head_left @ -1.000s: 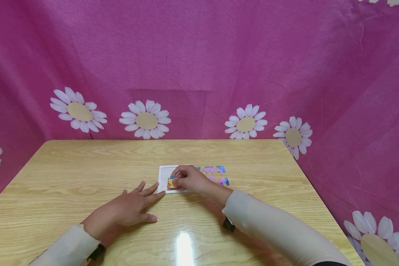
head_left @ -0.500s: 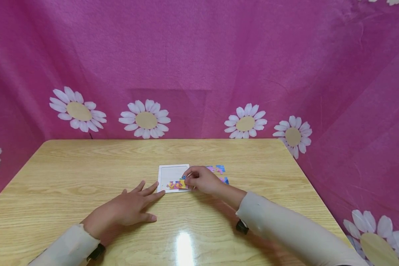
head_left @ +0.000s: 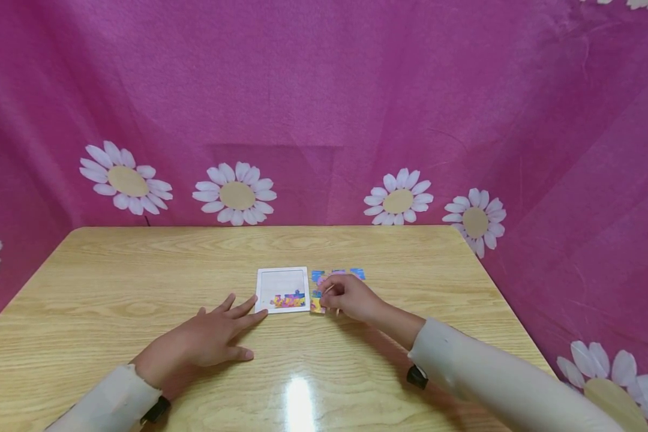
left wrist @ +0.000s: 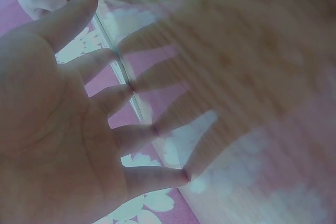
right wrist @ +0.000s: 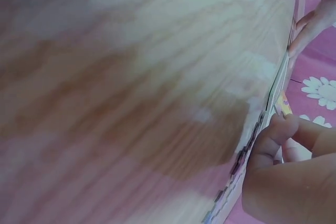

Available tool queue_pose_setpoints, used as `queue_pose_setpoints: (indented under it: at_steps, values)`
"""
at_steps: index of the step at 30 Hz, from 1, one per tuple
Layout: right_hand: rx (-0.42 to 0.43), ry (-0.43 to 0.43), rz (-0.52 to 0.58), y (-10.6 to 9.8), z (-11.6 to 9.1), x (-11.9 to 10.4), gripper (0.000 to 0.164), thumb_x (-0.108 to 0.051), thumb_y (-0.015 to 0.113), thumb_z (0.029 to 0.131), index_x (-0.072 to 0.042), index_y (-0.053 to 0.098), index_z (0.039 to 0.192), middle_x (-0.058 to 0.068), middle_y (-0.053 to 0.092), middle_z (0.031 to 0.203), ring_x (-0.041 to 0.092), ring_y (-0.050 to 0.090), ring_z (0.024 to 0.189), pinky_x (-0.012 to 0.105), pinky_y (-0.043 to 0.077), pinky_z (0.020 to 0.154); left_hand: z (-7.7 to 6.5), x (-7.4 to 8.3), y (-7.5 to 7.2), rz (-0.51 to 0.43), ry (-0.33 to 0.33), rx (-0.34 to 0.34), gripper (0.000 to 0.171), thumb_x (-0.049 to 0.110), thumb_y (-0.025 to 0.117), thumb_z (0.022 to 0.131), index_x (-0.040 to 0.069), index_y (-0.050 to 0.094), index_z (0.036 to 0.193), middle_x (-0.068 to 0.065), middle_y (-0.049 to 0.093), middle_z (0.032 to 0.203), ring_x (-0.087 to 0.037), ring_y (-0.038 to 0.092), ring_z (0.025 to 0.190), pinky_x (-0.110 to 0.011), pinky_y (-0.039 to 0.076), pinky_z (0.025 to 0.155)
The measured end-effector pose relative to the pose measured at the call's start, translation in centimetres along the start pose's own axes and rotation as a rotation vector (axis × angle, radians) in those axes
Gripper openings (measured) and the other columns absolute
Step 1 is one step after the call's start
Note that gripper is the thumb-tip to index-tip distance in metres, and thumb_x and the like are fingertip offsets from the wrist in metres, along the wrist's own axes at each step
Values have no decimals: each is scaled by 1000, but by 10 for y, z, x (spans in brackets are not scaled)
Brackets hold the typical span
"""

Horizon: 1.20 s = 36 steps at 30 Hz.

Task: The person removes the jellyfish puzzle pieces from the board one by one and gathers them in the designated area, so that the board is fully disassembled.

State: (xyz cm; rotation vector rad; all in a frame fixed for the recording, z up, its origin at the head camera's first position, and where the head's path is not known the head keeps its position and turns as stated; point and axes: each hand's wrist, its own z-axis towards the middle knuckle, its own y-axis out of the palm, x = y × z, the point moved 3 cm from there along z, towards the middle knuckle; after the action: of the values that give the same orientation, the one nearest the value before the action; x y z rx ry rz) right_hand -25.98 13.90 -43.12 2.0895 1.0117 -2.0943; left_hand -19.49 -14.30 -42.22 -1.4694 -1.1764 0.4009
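A white puzzle tray [head_left: 282,269] lies on the table, with several joined yellow, pink and blue puzzle pieces [head_left: 288,300] along its near side. My left hand [head_left: 213,337] is spread flat, its fingertips at the tray's left edge; the left wrist view shows the palm and straight fingers [left wrist: 118,100]. Just right of the tray, my right hand [head_left: 353,297] pinches a yellow-and-blue puzzle piece [head_left: 317,304] between thumb and fingers. In the right wrist view the yellow of a piece [right wrist: 285,104] shows beyond the fingertips. Part of the held piece is hidden by the fingers.
More loose puzzle pieces [head_left: 358,273] lie right of the tray, partly covered by the right hand. The wooden table [head_left: 156,264] reaches back to a pink curtain [head_left: 302,90] with white daisies. A light reflection shows on the near tabletop.
The right hand has moved right from above the tray to the loose pieces. The piece it carried now lies in the tray's near row, and it pinches another. The left hand stays put.
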Motion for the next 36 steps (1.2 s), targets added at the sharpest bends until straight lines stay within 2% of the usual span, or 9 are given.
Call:
queue_pose_setpoints:
  at_steps: [4, 12, 18, 25, 36]
  values:
    - [1, 14, -3, -1, -5, 4, 12, 4, 67, 95, 9, 66, 106, 10, 69, 78, 13, 56, 64, 25, 47, 55, 0, -1, 0, -2, -12, -9, 77, 55, 68, 94, 32, 38, 161, -4, 23, 171, -49, 14, 155, -87, 18, 103]
    - [-11, 26, -35, 1, -13, 7, 9, 3, 70, 94, 5, 67, 103, 8, 71, 80, 11, 56, 64, 25, 46, 54, 0, 0, 0, -4, -12, -10, 77, 55, 68, 94, 32, 38, 161, -3, 22, 172, -48, 14, 155, -87, 18, 104]
    - [-4, -8, -126, 3, -17, 5, 6, 2, 71, 94, 1, 69, 100, 6, 72, 81, 11, 59, 67, 24, 48, 55, -2, 2, -2, -8, 8, 3, 76, 53, 69, 95, 30, 39, 161, -5, 24, 171, -50, 17, 154, -88, 18, 102]
    - [9, -24, -236, 5, -21, 2, 5, 0, 74, 92, -4, 72, 95, -1, 67, 78, 8, 55, 69, 20, 45, 60, -2, 3, -2, -10, 11, 9, 76, 53, 69, 95, 29, 39, 161, -5, 24, 171, -51, 17, 154, -88, 18, 102]
    - [13, -28, -244, 7, -21, 2, 6, 0, 75, 91, -2, 73, 97, -3, 64, 78, 8, 56, 70, 20, 46, 60, -1, 0, -1, 2, 0, -1, 75, 53, 68, 95, 31, 38, 161, -4, 23, 172, -49, 16, 155, -87, 18, 103]
